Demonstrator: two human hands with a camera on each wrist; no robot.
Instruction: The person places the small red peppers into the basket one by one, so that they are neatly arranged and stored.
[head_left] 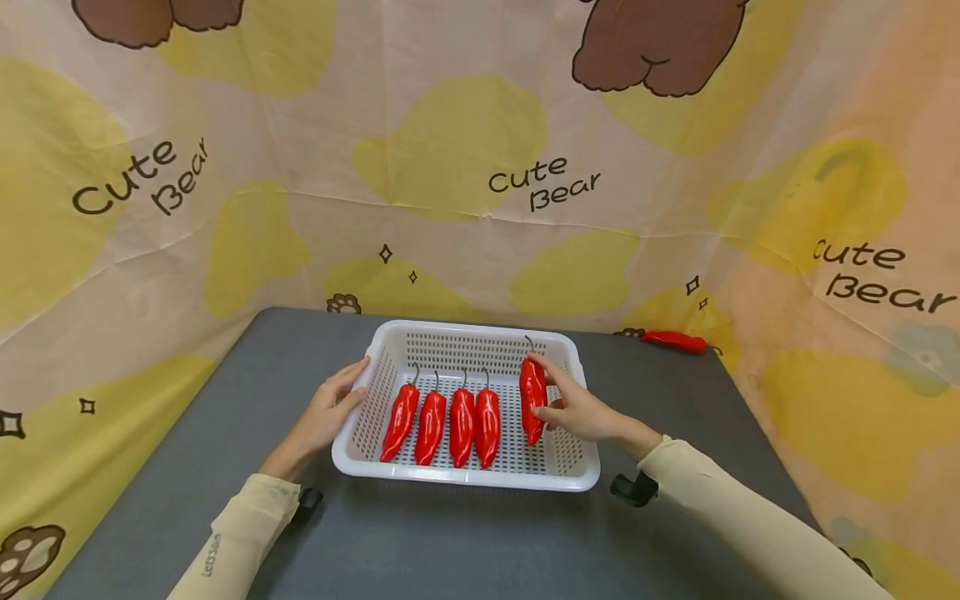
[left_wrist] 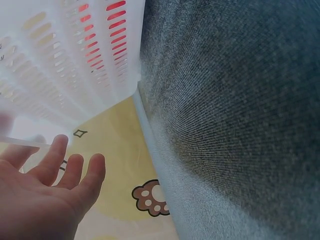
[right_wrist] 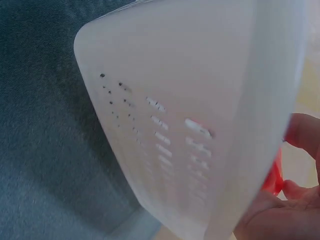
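Note:
A white perforated plastic basket (head_left: 465, 477) stands on the grey table, with several red chili peppers (head_left: 462, 425) side by side in its left and middle part, stems toward the far wall. My left hand (head_left: 330, 407) holds the basket's left rim; in the left wrist view the fingers (left_wrist: 52, 162) reach under the rim from outside. Over the right part of the basket, my right hand (head_left: 581, 408) grips another red chili pepper (head_left: 532, 396) between thumb and fingers, its stem pointing away. The basket's side wall (right_wrist: 165, 75) hides most of that pepper in the right wrist view.
One more red chili pepper (head_left: 675, 341) lies at the table's far right corner, beyond the basket. A patterned cloth (head_left: 450, 150) with printed bears and lettering hangs behind and beside the grey table (head_left: 465, 550).

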